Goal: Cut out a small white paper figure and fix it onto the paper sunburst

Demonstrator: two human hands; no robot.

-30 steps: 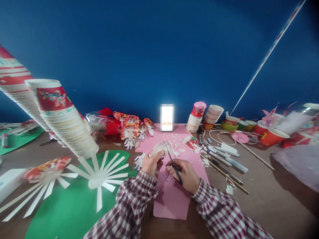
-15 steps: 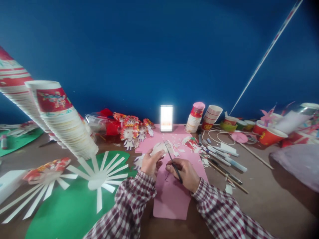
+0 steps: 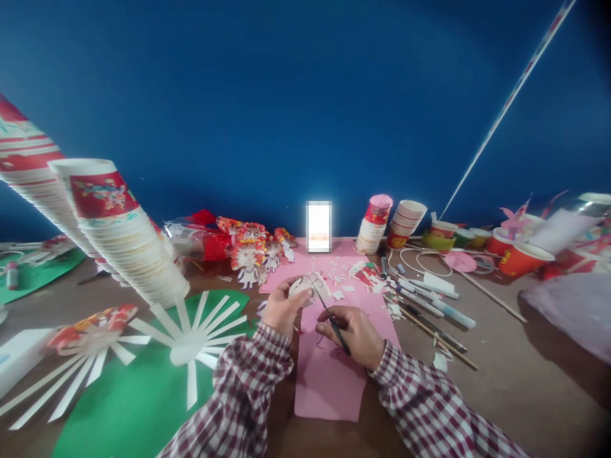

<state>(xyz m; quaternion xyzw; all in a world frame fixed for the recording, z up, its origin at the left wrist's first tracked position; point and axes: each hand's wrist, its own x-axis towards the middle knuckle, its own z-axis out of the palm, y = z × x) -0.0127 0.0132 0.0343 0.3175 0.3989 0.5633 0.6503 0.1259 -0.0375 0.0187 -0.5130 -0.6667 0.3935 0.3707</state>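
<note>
My left hand [image 3: 285,308] grips a small white paper piece [image 3: 302,287] between thumb and fingers, above the pink sheet [image 3: 329,388]. In my right hand [image 3: 352,332] is a pair of scissors [image 3: 329,313], its blades pointing up and left against the paper. The paper's exact outline is hard to make out where the thumb covers it. White and red scraps [image 3: 338,294] are scattered on the pink sheet just beyond the hands.
Tall stacks of paper cups [image 3: 128,229] lean at left, near a green sheet [image 3: 119,407] bearing a cup cut into strips [image 3: 187,350]. Paper figures [image 3: 248,257] stand behind my left hand. Markers [image 3: 424,299], wooden sticks [image 3: 442,343] and orange cups [image 3: 525,259] lie at right.
My left hand has shifted slightly left and turned, with the paper in it. The scissors stay in my right hand, their blades now against the paper.
</note>
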